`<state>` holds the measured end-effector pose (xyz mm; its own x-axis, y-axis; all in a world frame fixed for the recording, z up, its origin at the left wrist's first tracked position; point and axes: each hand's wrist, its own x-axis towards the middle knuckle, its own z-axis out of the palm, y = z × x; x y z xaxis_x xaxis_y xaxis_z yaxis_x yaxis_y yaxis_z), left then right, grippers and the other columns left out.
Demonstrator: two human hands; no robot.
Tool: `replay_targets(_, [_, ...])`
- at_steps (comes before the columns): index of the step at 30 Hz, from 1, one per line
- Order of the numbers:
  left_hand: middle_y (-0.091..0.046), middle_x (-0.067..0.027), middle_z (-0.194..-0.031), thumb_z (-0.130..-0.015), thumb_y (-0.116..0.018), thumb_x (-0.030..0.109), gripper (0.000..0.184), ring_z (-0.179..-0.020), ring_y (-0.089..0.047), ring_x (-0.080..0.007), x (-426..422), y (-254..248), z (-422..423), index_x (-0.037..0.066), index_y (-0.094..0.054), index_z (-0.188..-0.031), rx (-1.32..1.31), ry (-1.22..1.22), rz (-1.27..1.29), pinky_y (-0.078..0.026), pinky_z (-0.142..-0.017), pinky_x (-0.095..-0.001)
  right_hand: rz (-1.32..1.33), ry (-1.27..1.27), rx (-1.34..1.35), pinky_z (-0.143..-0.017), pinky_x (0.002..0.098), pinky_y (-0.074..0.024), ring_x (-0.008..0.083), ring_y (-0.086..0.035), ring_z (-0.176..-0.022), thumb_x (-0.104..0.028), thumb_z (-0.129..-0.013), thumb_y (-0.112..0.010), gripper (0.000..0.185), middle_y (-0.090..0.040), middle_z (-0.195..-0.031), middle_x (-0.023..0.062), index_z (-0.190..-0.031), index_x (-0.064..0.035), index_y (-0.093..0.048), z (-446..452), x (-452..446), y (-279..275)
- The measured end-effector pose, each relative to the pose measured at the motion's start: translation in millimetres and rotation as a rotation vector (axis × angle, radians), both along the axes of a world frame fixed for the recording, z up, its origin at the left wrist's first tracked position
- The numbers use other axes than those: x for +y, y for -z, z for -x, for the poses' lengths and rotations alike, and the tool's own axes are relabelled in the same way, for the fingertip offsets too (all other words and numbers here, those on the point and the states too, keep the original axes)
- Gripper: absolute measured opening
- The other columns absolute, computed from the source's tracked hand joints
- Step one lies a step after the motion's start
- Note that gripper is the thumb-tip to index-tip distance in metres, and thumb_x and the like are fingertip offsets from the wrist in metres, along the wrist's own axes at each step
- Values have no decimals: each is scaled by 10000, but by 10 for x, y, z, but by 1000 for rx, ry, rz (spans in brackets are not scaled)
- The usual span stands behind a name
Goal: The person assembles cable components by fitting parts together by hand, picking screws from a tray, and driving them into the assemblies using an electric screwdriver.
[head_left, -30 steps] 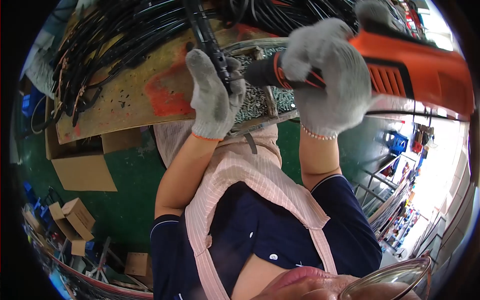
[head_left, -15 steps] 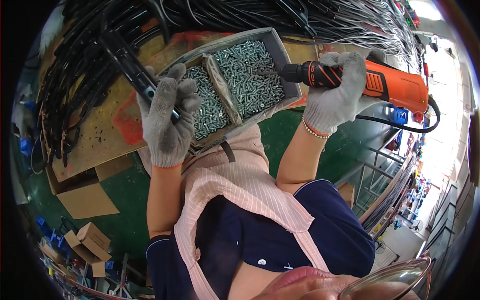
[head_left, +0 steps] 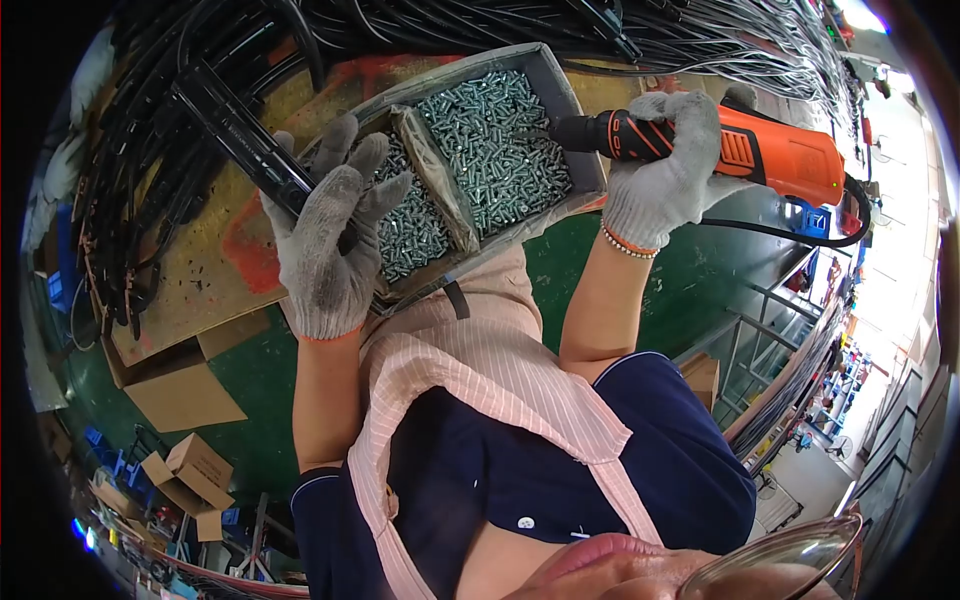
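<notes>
My left hand (head_left: 330, 240), in a grey glove, holds a black plastic part (head_left: 245, 135) slanting up to the left, its fingers partly spread beside the screws. My right hand (head_left: 675, 165), gloved too, is wrapped round an orange and black power screwdriver (head_left: 780, 155). The tool's black nose points left, over the right rim of a divided tray (head_left: 585, 110). Small silver screws (head_left: 490, 150) fill both compartments of this tray. Whether a screw sits at the tool's tip is too small to tell.
Black cables (head_left: 440, 35) lie heaped along the far side of the worktable (head_left: 190, 305), with more at its left. An open cardboard box (head_left: 185, 395) stands below the table edge. A cord hangs from the tool. At the far left a co-worker's gloved hand (head_left: 62, 165) shows.
Over the last second my hands moved apart, uncovering the screw tray, and the black part swung to point up-left. Since the middle frame, both hands have shifted only slightly.
</notes>
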<state>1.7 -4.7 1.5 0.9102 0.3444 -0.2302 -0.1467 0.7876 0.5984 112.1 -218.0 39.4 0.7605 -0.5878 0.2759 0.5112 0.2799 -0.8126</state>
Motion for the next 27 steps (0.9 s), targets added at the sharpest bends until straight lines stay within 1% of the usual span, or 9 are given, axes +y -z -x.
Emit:
replay_targets(3, [-556,-256,-1347,-902,-615,-76,617,-1204,-622,-342,-23,-43,-11,136,-405,-1442,37,4,-29,-647,-882,-415,-1,-8,1,-567,313,-548,203,-594,-607,40,-841,-652,130,-603,-771,128,-915,37,-546,-9,14,-22])
replay_targets(6, [-554,-260,-1345,-899,-605,-86,664,-1186,-633,-342,-32,-31,-6,144,-358,-1471,17,15,-54,-658,-851,-407,-57,-99,-31,-569,303,-538,189,-576,-609,40,-838,-649,134,-593,-780,111,-919,24,-543,24,-33,-52])
replay_targets(10, [-549,-255,-1345,-913,-579,-84,656,-1156,-649,-339,-59,-54,-17,151,-343,-1478,25,16,-68,-662,-835,-407,31,-18,-71,-514,305,-522,190,-557,-587,4,-850,-617,318,-592,-768,87,-1151,-8,-513,21,-136,-167])
replay_targets(11, [-548,-253,-1344,-914,-577,-84,655,-1150,-652,-337,-60,-65,-22,154,-342,-1478,29,14,-67,-661,-834,-407,20,-31,-91,-541,315,-517,186,-538,-585,11,-815,-621,153,-576,-755,82,-951,0,-552,50,-113,-259])
replay_targets(14, [-556,-242,-1323,-912,-576,-91,668,-1142,-652,-335,-64,-91,-28,167,-334,-1479,53,6,-47,-658,-835,-423,-65,-99,-112,-590,308,-514,178,-527,-608,16,-811,-625,91,-562,-747,72,-818,-25,-544,101,-187,-394])
replay_targets(15, [-558,-240,-1318,-910,-577,-93,667,-1143,-651,-335,-61,-92,-31,168,-336,-1475,57,5,-28,-657,-837,-428,-95,-160,-110,-633,292,-514,164,-527,-637,-18,-851,-639,98,-557,-750,56,-891,-41,-553,119,-224,-405])
replay_targets(18, [-568,-225,-1304,-908,-573,-103,628,-1132,-654,-336,-59,-99,-47,159,-358,-1437,80,-12,-12,-655,-836,-461,-150,-99,-73,-636,295,-512,147,-514,-648,-78,-906,-651,125,-558,-763,37,-988,-54,-559,131,-151,-484])
replay_targets(19, [-570,-222,-1302,-908,-573,-105,618,-1131,-655,-335,-63,-79,-57,157,-365,-1428,79,-19,-18,-655,-835,-468,-111,-168,-85,-638,303,-519,136,-505,-648,-115,-944,-644,171,-555,-768,19,-1081,-66,-556,123,-184,-475])
replay_targets(27, [-536,-197,-1310,-894,-556,-122,727,-1152,-634,-320,-69,-137,-76,124,-184,-1468,146,-3,-62,-649,-860,-487,-408,-460,-163,-651,268,-515,128,-525,-651,-63,-939,-640,147,-535,-740,7,-1066,-29,-574,89,227,-604])
